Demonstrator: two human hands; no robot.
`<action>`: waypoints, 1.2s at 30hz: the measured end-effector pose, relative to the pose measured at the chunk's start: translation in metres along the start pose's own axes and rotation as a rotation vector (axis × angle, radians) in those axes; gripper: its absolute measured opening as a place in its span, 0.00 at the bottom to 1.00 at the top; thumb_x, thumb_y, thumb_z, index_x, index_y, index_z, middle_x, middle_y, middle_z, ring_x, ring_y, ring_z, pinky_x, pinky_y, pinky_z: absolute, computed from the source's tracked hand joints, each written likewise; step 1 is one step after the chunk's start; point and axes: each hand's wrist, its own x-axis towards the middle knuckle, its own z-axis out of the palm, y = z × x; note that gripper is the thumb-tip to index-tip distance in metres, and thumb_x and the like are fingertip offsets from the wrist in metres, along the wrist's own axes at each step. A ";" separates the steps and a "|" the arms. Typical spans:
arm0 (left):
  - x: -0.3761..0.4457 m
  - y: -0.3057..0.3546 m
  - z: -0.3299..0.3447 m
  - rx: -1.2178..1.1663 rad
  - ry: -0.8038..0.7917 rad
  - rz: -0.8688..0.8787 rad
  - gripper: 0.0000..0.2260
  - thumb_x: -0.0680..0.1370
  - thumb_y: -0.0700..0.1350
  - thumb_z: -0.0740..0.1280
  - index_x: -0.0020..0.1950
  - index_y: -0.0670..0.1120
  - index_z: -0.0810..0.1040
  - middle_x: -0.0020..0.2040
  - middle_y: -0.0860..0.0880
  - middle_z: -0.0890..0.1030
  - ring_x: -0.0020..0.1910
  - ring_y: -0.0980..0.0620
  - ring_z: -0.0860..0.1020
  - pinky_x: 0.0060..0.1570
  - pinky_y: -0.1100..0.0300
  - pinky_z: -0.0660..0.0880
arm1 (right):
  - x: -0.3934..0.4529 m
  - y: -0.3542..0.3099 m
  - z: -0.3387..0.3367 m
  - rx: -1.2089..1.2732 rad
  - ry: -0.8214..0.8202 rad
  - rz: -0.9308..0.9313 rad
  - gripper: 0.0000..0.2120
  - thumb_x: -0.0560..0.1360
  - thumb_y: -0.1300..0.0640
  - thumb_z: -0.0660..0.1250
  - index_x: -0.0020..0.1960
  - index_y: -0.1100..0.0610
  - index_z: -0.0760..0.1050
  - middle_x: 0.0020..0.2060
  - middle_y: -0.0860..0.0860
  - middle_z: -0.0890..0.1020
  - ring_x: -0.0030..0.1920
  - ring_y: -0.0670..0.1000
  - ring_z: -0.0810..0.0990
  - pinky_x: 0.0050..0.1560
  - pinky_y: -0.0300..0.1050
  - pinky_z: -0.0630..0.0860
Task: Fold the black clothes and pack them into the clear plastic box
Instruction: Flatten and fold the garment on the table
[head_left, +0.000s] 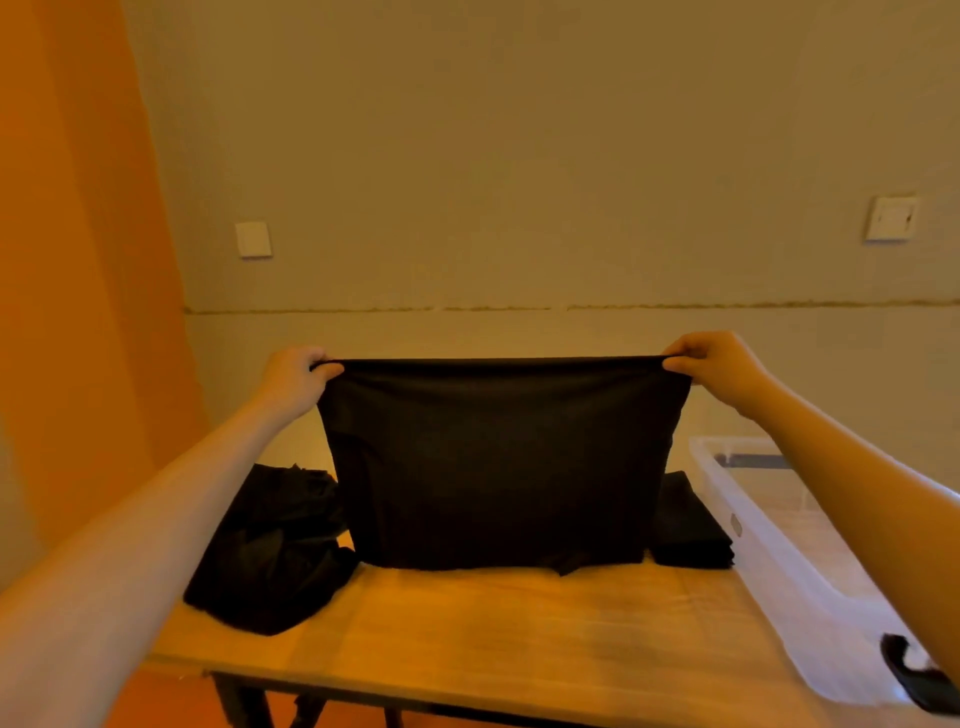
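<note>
A black garment hangs upright in front of me, stretched flat between both hands, its lower edge touching the wooden table. My left hand pinches its top left corner and my right hand pinches its top right corner. A crumpled heap of black clothes lies on the table to the left. A folded black stack lies behind the garment on the right. The clear plastic box stands along the table's right side, under my right forearm.
A black clip or handle sits at the near corner of the box. A plain wall with two white switch plates rises behind the table. An orange curtain hangs at the left. The table's front edge is near me.
</note>
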 end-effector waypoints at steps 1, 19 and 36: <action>0.003 0.001 -0.001 0.007 0.003 -0.006 0.12 0.80 0.41 0.61 0.46 0.33 0.78 0.39 0.37 0.76 0.39 0.43 0.73 0.35 0.57 0.65 | 0.002 -0.001 -0.002 0.029 0.020 0.005 0.03 0.75 0.64 0.65 0.46 0.61 0.78 0.37 0.53 0.79 0.42 0.53 0.76 0.47 0.46 0.72; -0.021 0.026 -0.004 -0.418 0.256 -0.030 0.06 0.79 0.41 0.64 0.52 0.43 0.79 0.47 0.48 0.78 0.52 0.48 0.75 0.48 0.58 0.71 | -0.012 -0.010 -0.023 0.134 0.058 0.016 0.09 0.77 0.67 0.60 0.51 0.60 0.78 0.44 0.56 0.79 0.49 0.55 0.77 0.56 0.50 0.74; -0.032 0.012 0.018 -0.717 0.417 -0.148 0.06 0.79 0.43 0.63 0.50 0.43 0.78 0.40 0.52 0.77 0.42 0.54 0.76 0.42 0.62 0.73 | -0.010 0.000 -0.014 0.276 0.053 0.156 0.04 0.75 0.63 0.65 0.43 0.59 0.77 0.36 0.55 0.79 0.36 0.50 0.77 0.30 0.35 0.77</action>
